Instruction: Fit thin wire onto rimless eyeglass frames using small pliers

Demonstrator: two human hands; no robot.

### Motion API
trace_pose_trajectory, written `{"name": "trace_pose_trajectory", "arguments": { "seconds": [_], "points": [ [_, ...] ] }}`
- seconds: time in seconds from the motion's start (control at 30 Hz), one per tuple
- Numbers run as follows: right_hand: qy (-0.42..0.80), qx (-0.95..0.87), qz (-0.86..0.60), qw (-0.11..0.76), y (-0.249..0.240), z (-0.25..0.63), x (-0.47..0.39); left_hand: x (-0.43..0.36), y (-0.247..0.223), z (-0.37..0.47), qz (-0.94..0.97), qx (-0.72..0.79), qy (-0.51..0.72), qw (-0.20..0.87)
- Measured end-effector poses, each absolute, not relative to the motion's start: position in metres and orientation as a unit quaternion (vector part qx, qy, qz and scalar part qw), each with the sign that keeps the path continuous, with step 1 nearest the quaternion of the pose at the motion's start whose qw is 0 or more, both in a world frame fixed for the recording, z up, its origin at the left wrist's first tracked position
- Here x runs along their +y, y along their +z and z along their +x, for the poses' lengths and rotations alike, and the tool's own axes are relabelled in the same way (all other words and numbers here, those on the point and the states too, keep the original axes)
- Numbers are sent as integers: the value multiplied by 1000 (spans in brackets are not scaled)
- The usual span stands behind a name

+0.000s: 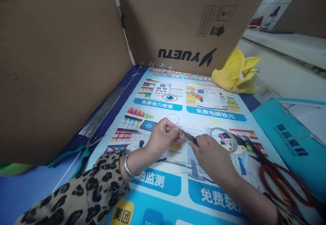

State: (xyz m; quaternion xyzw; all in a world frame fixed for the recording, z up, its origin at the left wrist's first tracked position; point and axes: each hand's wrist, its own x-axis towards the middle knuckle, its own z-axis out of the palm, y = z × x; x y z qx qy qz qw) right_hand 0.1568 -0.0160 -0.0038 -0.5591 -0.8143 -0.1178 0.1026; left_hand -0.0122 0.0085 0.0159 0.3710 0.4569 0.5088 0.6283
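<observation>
Near the middle of the printed poster (184,116), my left hand (163,135) is closed in a pinch on a thin wire (173,118), which forms a loop above the fingers. My right hand (211,155) is wrapped round dark pliers (188,136). The pliers' tip meets the wire at my left fingertips; my fingers partly hide the contact point. Thin wire lengths (175,164) lie on the poster below and between my hands.
Cardboard panels (188,21) stand behind and at the left. Teal-handled pliers (85,148) and a wire bundle (102,111) lie left. Red-handled scissors (280,181), a blue box (287,136) and a yellow bag (236,74) are right.
</observation>
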Motion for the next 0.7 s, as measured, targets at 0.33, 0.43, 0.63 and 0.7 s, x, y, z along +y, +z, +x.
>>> {"name": "trace_pose_trajectory", "arguments": {
  "seconds": [0.33,0.43,0.63,0.7],
  "points": [
    [-101,-828,-542,104,2,159,-14,11,11,-15,421,489,492,585],
    [-111,-830,-537,102,1,159,-14,11,11,-14,418,487,496,585],
    [-130,-830,-534,90,0,159,-14,11,10,-15,429,490,496,575],
    [-139,-831,-531,87,-1,159,-14,10,10,-15,433,492,493,572]
  ]
}}
